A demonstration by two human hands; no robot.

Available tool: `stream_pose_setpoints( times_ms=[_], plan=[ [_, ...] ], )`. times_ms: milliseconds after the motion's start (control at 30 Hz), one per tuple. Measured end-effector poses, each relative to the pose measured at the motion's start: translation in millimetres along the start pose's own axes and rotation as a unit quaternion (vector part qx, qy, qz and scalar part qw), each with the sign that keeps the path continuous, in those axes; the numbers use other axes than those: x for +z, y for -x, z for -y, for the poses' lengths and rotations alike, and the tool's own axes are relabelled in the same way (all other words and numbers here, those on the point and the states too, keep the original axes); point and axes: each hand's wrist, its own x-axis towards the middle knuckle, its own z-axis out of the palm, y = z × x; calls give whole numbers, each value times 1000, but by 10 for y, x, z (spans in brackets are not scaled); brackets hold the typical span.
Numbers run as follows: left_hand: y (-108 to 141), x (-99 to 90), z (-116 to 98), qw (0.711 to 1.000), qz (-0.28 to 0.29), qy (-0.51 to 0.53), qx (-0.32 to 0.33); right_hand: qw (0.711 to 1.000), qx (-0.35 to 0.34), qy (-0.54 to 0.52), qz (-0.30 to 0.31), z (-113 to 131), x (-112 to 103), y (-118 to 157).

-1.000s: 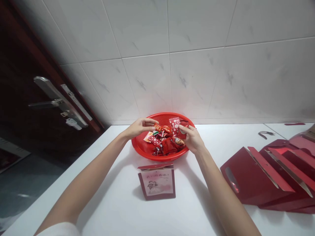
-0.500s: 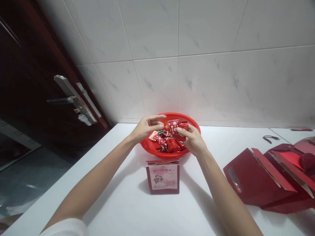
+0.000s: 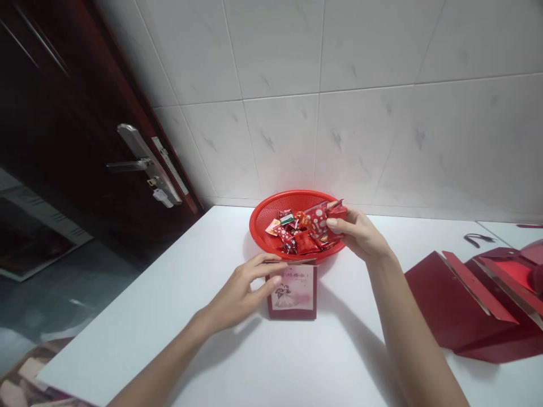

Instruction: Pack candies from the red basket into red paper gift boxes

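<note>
A small red gift box (image 3: 294, 294) with a pink picture panel stands upright on the white table. My left hand (image 3: 250, 285) is at its upper left edge, fingers apart, with nothing held. Behind the box is a red mesh basket (image 3: 265, 217) with several wrapped sweets (image 3: 306, 242) in it. My right hand (image 3: 356, 229) is over the basket's right side, its fingers closed on red candy packets (image 3: 318, 219), one of them with white dots.
Several larger red boxes (image 3: 458, 305) stand at the right of the white table (image 3: 190, 271). A dark ribbon (image 3: 478, 239) lies behind them. The tiled wall (image 3: 365, 141) borders the back, and a dark door with a metal handle (image 3: 127, 166) is at the left.
My left hand has come back from the basket to the small box. My right hand, with the candy packets in it, has moved slightly right. The view has shifted a little.
</note>
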Motion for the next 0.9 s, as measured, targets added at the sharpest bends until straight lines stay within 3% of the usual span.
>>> stream_pose_setpoints(
  times_ms=[133, 233, 400, 533, 633, 733, 900],
  plan=[
    [-69, 309, 121, 987, -130, 83, -41, 991, 28, 44, 123, 111, 1, 111],
    [-98, 419, 121, 978, -163, 117, -59, 982, 51, 82, 162, 187, 38, 182],
    [-31, 376, -38, 979, -75, 179, -69, 969, 95, 117, 199, 211, 156, 270],
    [111, 282, -159, 987, -7, 158, -36, 953, 108, 158, 236, 252, 314, 403],
    [235, 261, -207, 991, 5, 130, -13, 931, 75, 285, 216, 373, 483, 553],
    [339, 287, -245, 994, 3, 105, -4, 889, 46, 394, 227, 502, 667, 690],
    [428, 338, -303, 997, -11, 77, 8, 850, 56, 470, 233, 558, 899, 823]
  ],
)
